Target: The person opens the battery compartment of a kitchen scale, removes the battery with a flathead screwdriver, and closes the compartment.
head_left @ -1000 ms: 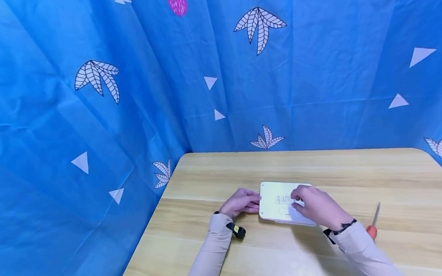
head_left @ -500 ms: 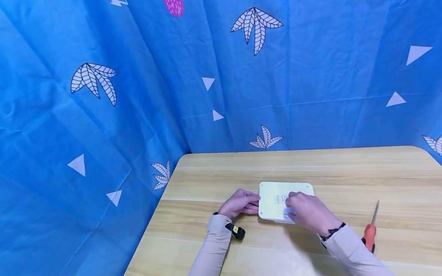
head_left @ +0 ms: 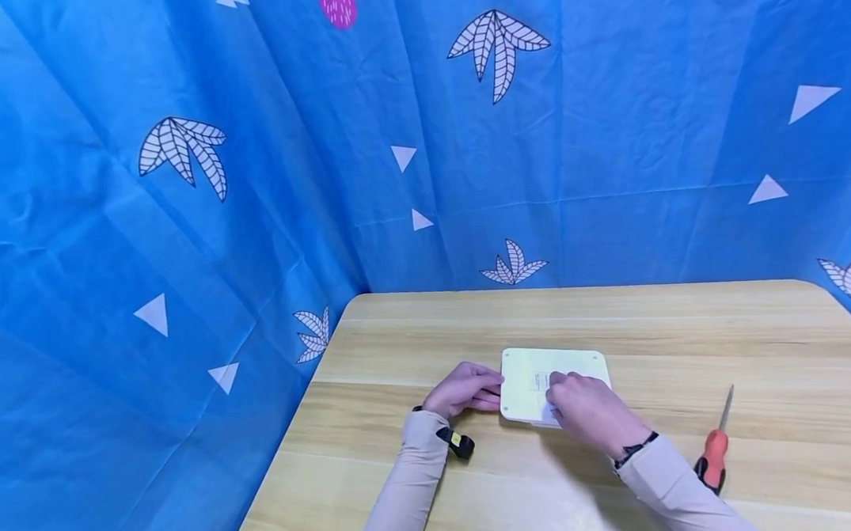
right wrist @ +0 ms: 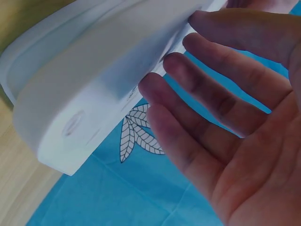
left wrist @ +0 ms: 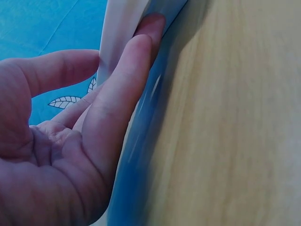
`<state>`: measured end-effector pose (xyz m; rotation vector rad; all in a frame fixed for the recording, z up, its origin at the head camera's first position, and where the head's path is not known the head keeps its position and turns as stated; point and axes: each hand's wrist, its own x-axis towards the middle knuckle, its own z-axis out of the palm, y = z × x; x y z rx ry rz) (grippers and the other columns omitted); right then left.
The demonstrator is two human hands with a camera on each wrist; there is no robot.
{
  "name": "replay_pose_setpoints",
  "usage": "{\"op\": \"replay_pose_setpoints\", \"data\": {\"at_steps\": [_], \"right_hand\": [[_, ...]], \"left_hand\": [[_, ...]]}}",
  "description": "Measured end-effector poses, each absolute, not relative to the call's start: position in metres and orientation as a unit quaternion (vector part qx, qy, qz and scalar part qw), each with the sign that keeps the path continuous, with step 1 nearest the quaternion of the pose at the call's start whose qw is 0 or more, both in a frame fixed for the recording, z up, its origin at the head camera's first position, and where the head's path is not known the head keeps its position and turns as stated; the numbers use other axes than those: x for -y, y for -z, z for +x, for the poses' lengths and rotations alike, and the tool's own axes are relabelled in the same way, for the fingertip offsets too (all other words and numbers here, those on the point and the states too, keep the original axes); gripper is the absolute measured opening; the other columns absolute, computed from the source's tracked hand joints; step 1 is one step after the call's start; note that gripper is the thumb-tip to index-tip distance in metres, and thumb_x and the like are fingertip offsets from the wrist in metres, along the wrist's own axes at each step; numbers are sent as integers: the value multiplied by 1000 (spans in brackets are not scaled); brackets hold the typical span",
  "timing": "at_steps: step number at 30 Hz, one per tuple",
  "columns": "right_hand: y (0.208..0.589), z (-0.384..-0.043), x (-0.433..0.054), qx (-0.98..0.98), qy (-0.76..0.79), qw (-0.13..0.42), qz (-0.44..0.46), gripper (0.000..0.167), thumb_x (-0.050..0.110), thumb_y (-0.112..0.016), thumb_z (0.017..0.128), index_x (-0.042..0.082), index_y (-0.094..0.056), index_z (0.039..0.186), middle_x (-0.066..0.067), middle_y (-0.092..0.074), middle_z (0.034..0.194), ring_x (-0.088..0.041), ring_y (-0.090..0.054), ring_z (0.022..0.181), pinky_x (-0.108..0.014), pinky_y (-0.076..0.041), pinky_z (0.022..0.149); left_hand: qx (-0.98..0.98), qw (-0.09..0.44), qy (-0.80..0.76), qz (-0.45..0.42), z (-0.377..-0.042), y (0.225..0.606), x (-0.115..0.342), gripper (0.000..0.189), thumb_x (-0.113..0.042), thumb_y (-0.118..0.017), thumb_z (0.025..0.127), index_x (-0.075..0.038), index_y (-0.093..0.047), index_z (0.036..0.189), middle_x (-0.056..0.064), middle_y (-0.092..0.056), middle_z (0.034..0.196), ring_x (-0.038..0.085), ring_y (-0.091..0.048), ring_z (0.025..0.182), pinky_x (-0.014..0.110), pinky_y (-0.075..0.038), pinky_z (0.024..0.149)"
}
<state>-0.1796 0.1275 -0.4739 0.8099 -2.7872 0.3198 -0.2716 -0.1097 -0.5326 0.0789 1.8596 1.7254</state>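
Observation:
A flat white device with rounded corners and small round marks near them rests on the wooden table. A printed label shows on its upper face. At the device's left edge, my left hand pinches it; in the left wrist view the thumb lies on one side of the white edge and fingers on the other. My right hand reaches over the device's right half. In the right wrist view, its thumb and slightly bent fingers have their tips at the labelled face, and a second white layer shows under the body.
To the right of my right forearm lies a screwdriver with a red and black handle, its shaft pointing away from me. Blue patterned cloth hangs behind the table and along its left side.
My right hand has shifted slightly left over the device, toward its label, with the forearm moving along, uncovering more of the screwdriver. My left hand keeps its place at the left edge.

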Motion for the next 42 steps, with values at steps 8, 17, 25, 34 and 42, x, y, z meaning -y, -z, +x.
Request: {"op": "replay_pose_setpoints", "data": {"at_steps": [8,17,25,34,42], "right_hand": [[474,-178,-127,944,-96,129,287,22,-6,-72,76,12,-65,66,3,-53,69,-7,-41,58,-18,-40,47],[477,-178,-126,941,-82,137,298,22,-6,-75,72,12,-63,66,0,-57,69,-7,-42,57,-19,-43,47],[476,-179,-127,940,-90,128,303,24,-8,-73,72,12,-62,65,0,-58,68,-7,-42,57,-18,-41,47],[474,-180,-131,946,-135,95,279,26,-7,-71,74,15,-60,64,5,-56,65,-5,-41,57,-15,-38,48],[472,-180,-133,943,-117,115,290,28,-6,-72,75,17,-61,64,8,-53,67,-4,-40,58,-16,-37,48]], "left_hand": [[-703,297,-645,37,-272,532,109,32,-13,-64,101,9,-68,124,20,-77,102,15,-76,74,33,-68,81],[-700,298,-648,32,-273,535,109,30,-12,-64,102,8,-68,124,20,-78,100,15,-76,74,34,-68,81],[-702,298,-646,38,-274,535,110,31,-12,-64,102,8,-68,124,22,-77,103,16,-76,76,33,-68,81],[-702,298,-645,46,-275,537,110,29,-11,-63,102,8,-68,123,19,-78,99,15,-76,75,33,-68,80],[-703,298,-644,43,-275,536,110,31,-13,-64,101,8,-68,124,19,-78,99,14,-75,74,34,-68,82]]}}
